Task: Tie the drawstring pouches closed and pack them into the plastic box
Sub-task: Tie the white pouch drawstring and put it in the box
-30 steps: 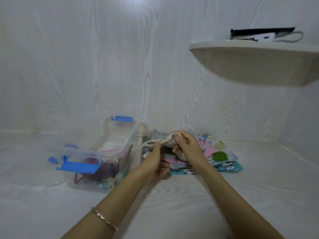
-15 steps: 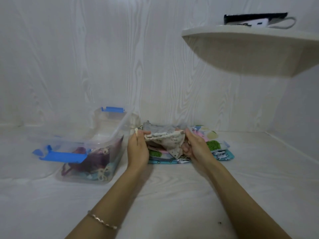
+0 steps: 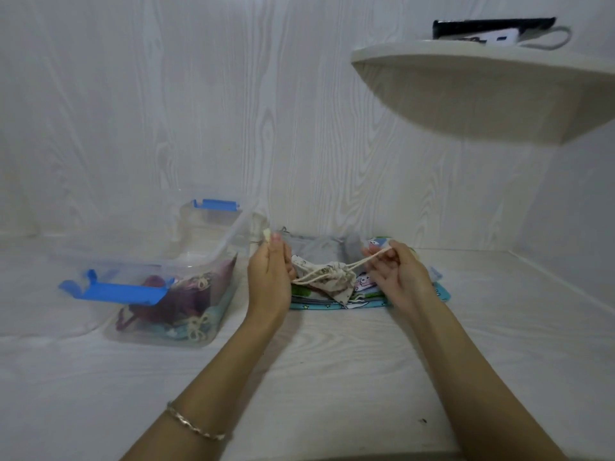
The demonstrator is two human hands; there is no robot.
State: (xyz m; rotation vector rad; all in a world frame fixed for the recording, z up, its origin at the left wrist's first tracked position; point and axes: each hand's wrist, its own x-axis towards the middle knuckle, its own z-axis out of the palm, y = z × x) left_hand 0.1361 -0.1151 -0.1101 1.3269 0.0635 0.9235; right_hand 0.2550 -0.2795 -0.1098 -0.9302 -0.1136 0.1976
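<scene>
White counter [image 3: 332, 367]. Left hand [image 3: 269, 277] and right hand [image 3: 397, 276]: fingers clamped on cord [image 3: 361, 263]. Pouch [image 3: 332, 281] cinched between, above pile [image 3: 369, 302]. Box [image 3: 213, 247] at left.

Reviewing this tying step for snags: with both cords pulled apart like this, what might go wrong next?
The left hand and right hand only pinch the thin cords; a slip may let the cream pouch reopen. The pouch sits close over the stack of pouches, so knotting there might snag or drag one.

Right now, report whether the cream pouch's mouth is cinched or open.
Cinched: the cream pouch bunches tight at its neck; left hand and right hand pull its cords taut.
</scene>
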